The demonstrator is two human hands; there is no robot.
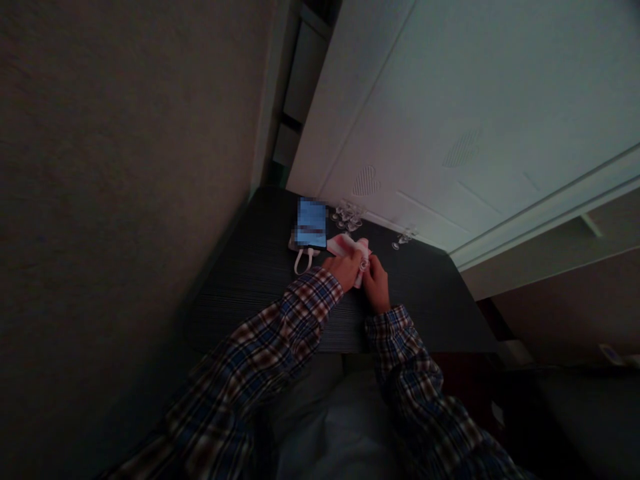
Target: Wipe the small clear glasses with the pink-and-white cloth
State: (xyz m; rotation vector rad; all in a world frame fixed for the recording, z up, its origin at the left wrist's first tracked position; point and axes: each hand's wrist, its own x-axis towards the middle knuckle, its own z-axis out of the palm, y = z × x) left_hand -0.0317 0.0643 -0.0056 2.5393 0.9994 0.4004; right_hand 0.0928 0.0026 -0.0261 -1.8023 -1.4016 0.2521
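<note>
A pink and white cloth (341,244) is bunched between my hands above the dark table. My left hand (343,268) is closed on the cloth, its fingers pressed into the folds. My right hand (376,283) is closed around a small clear piece with a round end (364,265), which sits against the cloth; its exact kind is too small and dim to tell. Behind the cloth lies a cluster of similar clear pieces (349,215). A smaller group of clear pieces (404,238) lies farther right, near the white panel.
A phone with a lit screen (311,227) lies left of the hands, with a white cable (297,264) looped at its lower end. The dark table (430,300) meets a white panel with heart reliefs (390,127) at the back. A wall (150,133) rises on the left.
</note>
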